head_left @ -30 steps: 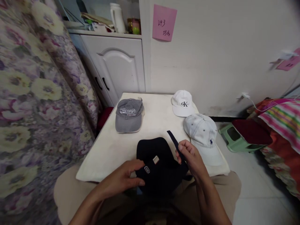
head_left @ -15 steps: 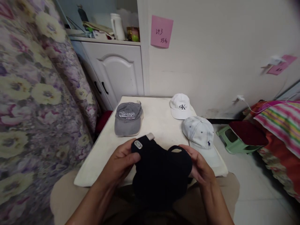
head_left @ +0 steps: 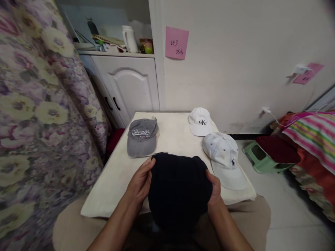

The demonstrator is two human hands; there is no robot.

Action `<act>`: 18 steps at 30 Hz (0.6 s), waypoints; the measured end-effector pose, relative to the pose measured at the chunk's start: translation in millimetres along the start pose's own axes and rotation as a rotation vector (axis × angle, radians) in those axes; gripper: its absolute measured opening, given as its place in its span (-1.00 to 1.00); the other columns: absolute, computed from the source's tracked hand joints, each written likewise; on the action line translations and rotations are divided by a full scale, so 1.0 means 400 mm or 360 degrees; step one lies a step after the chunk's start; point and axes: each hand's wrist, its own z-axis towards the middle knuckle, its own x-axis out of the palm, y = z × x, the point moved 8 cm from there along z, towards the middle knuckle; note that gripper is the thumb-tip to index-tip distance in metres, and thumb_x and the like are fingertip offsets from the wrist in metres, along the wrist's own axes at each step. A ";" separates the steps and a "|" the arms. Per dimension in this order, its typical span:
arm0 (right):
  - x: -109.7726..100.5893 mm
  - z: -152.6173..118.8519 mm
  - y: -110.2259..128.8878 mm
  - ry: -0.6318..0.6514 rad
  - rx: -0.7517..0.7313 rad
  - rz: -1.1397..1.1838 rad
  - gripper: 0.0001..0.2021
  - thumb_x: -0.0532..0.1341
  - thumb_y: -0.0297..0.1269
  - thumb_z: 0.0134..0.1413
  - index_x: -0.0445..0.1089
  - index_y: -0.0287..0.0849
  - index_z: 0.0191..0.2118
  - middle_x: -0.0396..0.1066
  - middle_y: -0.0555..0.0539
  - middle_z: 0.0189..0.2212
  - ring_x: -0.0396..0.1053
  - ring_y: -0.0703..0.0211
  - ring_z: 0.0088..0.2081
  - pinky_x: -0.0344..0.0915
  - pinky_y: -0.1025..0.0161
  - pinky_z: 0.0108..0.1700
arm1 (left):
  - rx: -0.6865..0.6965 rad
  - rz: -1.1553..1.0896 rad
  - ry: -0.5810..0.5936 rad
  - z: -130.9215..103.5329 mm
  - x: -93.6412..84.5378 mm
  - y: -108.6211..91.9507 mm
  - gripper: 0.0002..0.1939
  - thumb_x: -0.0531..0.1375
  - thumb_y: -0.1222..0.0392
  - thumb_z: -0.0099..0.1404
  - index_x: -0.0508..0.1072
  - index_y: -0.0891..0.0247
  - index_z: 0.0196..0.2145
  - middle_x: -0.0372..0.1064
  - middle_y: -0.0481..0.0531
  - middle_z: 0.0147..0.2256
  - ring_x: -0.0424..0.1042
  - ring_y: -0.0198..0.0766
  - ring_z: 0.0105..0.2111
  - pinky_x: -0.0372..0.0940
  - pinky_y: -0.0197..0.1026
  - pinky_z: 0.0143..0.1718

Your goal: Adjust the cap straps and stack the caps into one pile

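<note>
Floral fabric curtain (head_left: 39,108) hangs to your left, and a white panelled cabinet (head_left: 131,83) and a pale wall (head_left: 222,69) stand beyond the cream-covered desk (head_left: 175,137). Its far edge runs close to them; its near edge lies by your knees, partly hidden by your hands and the cap. Bare surface shows in the middle, between the caps on either side, and at the near left, where nothing stands in the way. At the right, a pale blue denim cap (head_left: 222,150) with a small dark emblem fills the space up to the side edge, its brim towards you. Just behind it sits a white fabric cap (head_left: 200,121) with black letters; whether they touch, you cannot tell. A grey fabric cap (head_left: 142,137) with white lettering lies far left. You hold a plain, very dark fabric cap (head_left: 180,188) up at the near edge: your left hand (head_left: 141,179) has its fingers closed on the left rim, your right hand (head_left: 215,186) on the right. That makes four caps, three resting and one held. One green plastic stool (head_left: 264,157) stands on the floor, right of the desk.
</note>
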 end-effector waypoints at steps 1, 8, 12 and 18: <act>0.006 0.012 0.002 0.0023 0.0032 0.0138 -0.57 0.42 0.07 -0.17 0.56 -0.13 -0.22 0.63 -0.14 -0.32 0.57 -0.17 -0.13 0.45 -0.07 -0.02 | -0.0027 -0.0033 0.0015 0.011 -0.018 0.007 -0.85 0.28 0.43 0.23 0.57 0.34 -0.23 0.64 0.08 -0.27 0.63 -0.08 -0.18 0.42 -0.12 0.07; 0.018 0.107 0.006 0.0065 0.0095 0.0282 -0.67 0.35 0.01 -0.02 0.58 -0.09 -0.20 0.65 -0.06 -0.25 0.55 -0.14 -0.05 0.40 -0.10 0.11 | -0.0207 -0.0237 0.0331 0.073 -0.114 0.072 -0.91 0.33 0.37 0.19 0.59 0.23 -0.35 0.65 -0.08 -0.39 0.65 -0.21 -0.35 0.46 -0.25 -0.02; 0.018 0.161 -0.006 0.0034 0.0216 0.0412 -0.73 0.35 -0.10 0.04 0.58 -0.19 -0.23 0.65 -0.07 -0.32 0.60 0.01 -0.19 0.43 0.08 0.07 | -0.0411 -0.0189 0.0379 0.105 -0.134 0.112 -0.91 0.28 0.29 0.27 0.62 0.32 -0.33 0.64 0.05 -0.39 0.64 -0.17 -0.38 0.49 -0.24 -0.13; -0.013 0.213 -0.014 -0.0024 0.0186 0.0567 -0.82 0.32 -0.22 0.11 0.58 -0.24 -0.27 0.64 -0.07 -0.36 0.60 0.07 -0.25 0.43 0.10 0.08 | -0.0546 -0.0245 0.0396 0.152 -0.150 0.136 -0.65 0.10 0.06 0.43 0.63 0.31 -0.16 0.65 0.14 -0.25 0.64 -0.09 -0.22 0.41 -0.14 0.01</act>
